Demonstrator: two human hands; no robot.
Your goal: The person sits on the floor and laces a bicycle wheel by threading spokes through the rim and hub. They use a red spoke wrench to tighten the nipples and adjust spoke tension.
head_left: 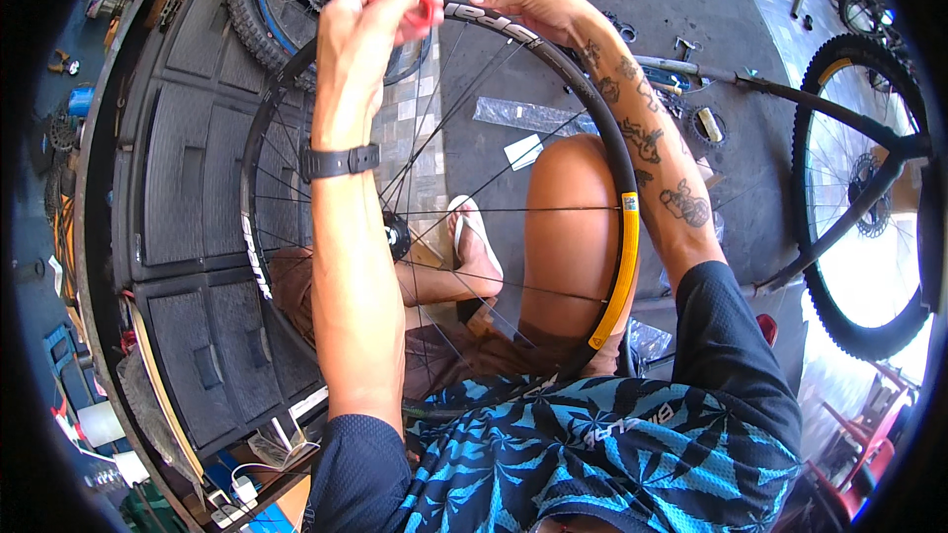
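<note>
A bare bicycle wheel with a black rim [613, 148] and thin spokes, no tyre on it, stands in front of my torso, between my arms and by my bent leg. My left hand [367, 25] is closed at the rim's far top edge. A small red thing [423, 12], its kind unclear, shows at its fingertips. Just right of it, my right hand [533, 2] is above the rim, thumb and forefinger brought close in a pinch. Whatever they hold is too small to make out. The wheel's hub [396, 235] is partly hidden behind my left forearm.
Black drawers [212, 173] line the left side. A wheel with a knobbly tyre [259, 15] leans at the far left. On the right is a bicycle frame [839, 118] with its tyred wheel [808, 188]. A clear plastic packet [523, 115] lies on the dark mat [583, 59].
</note>
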